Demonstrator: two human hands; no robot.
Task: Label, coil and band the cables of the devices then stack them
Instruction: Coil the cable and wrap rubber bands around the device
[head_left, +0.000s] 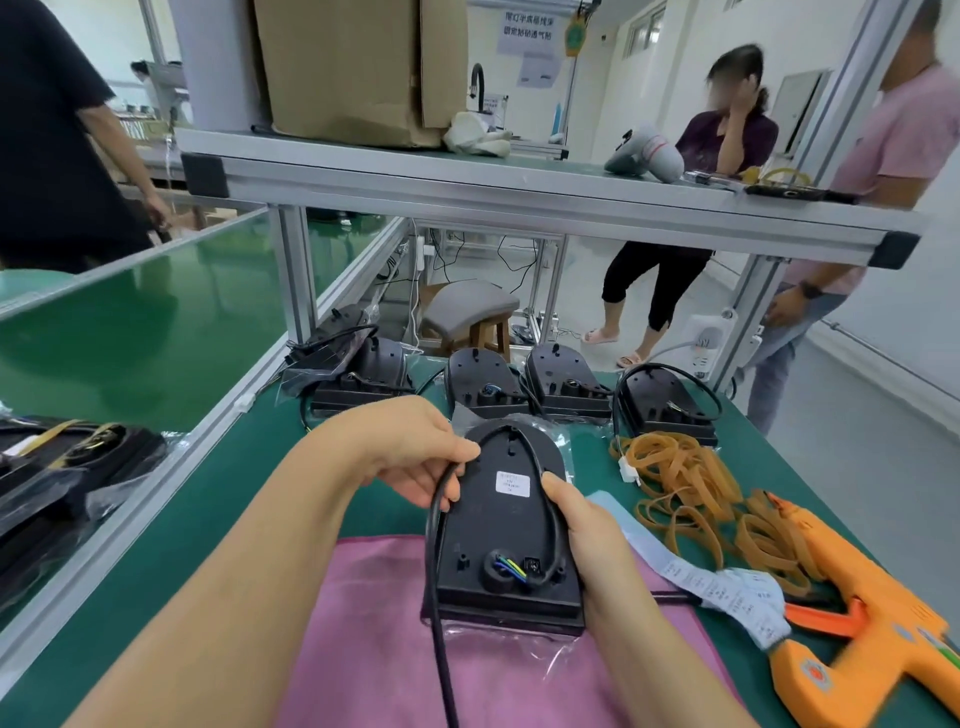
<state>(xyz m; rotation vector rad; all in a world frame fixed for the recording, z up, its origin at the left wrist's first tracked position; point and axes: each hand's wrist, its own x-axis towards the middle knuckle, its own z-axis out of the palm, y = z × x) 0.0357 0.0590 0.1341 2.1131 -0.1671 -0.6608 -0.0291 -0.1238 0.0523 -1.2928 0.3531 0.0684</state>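
Head view: the black device (498, 535) lies base-up on a pink cloth (384, 654), near and central on the table. The left hand (415, 452) pinches its cable (432, 540) — the right hand (587, 525) grips the device's right edge. Rubber bands (685, 478) lie to the right.

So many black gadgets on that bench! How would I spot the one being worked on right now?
Find the pink cloth at the near edge of the green bench. On it lies a black device, gripped by the right hand while the left hand pinches its cable. Unlike the row of devices behind it, it shows a white label on top.
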